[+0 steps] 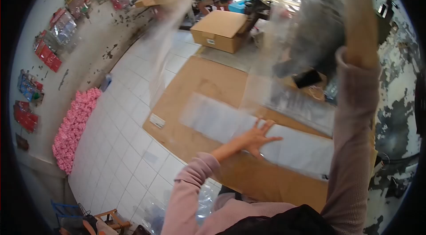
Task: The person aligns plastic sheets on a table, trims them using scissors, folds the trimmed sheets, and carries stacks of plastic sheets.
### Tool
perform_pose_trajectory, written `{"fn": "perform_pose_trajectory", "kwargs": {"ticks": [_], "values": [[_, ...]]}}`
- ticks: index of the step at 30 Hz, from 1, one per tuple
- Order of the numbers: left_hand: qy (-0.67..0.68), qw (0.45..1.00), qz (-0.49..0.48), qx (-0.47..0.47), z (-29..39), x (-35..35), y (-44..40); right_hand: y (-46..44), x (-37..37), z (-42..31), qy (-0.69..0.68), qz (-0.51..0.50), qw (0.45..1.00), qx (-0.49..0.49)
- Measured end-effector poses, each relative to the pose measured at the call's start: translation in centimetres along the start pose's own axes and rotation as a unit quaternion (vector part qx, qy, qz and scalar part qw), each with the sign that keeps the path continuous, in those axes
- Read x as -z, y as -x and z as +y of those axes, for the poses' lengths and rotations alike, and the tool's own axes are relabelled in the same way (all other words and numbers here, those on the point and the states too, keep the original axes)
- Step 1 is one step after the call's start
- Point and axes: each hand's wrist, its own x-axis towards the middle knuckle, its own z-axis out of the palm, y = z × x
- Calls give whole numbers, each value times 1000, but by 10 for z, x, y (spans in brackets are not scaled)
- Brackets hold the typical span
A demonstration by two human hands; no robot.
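Plastic strip (304, 147) on cardboard (270, 182), left hand (256, 138) atop its middle

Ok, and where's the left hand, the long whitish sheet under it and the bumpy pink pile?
Left hand (254, 140), head view: back of the hand.
Long whitish sheet (299, 147), head view: its uncovered surface.
Bumpy pink pile (76, 129), head view: about its middle.

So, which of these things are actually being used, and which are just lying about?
Seemingly in use:
white plastic sheet, under the spread left hand
clear film, blurred
brown cardboard surface beneath

Seemingly just around:
closed cardboard box
pink heap
black phone-like object
hanging packets
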Motion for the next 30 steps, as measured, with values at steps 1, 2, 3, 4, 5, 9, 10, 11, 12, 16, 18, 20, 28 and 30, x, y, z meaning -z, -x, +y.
{"fn": "perform_pose_trajectory", "kwargs": {"ticks": [1, 2, 3, 4, 5, 9, 10, 11, 12, 16, 18, 20, 28, 30], "values": [[69, 997, 23, -6, 2, -8, 1, 38, 17, -18, 46, 10, 999, 15], [136, 990, 42, -14, -4, -21, 0, 77, 35, -33, 96, 13, 994, 41], [203, 977, 60, -23, -6, -27, -2, 117, 54, -47, 154, 7, 985, 83], [124, 992, 29, -9, -2, -18, -2, 159, 69, -59, 198, 7, 973, 122], [44, 999, 0, 5, 4, -3, -3, 207, 91, -88, 190, 105, 976, 4], [-55, 998, -34, 25, 17, 19, -7, 344, 107, -146, 331, 264, 889, -174], [-59, 997, -29, 27, 20, 20, -7, 381, 118, -144, 356, 320, 863, -159], [-62, 997, -25, 30, 21, 22, -6, 422, 134, -136, 364, 334, 859, -135], [-67, 997, -19, 34, 22, 23, -7, 464, 150, -127, 372, 347, 854, -110], [-60, 997, -24, 33, 24, 23, -8, 484, 122, -102, 309, 147, 808, -480], [-65, 996, -43, 42, 28, 30, -11, 531, 140, -36, 420, 146, 727, -523], [-75, 995, -53, 40, 25, 26, -11, 557, 128, 16, 574, 126, 622, -517], [42, 993, -8, 114, 4, 20, 1, 528, -8, 153, 674, 87, 638, -363], [152, 967, 106, 174, -14, 10, 23, 529, -3, 142, 679, 46, 629, -376]]}}
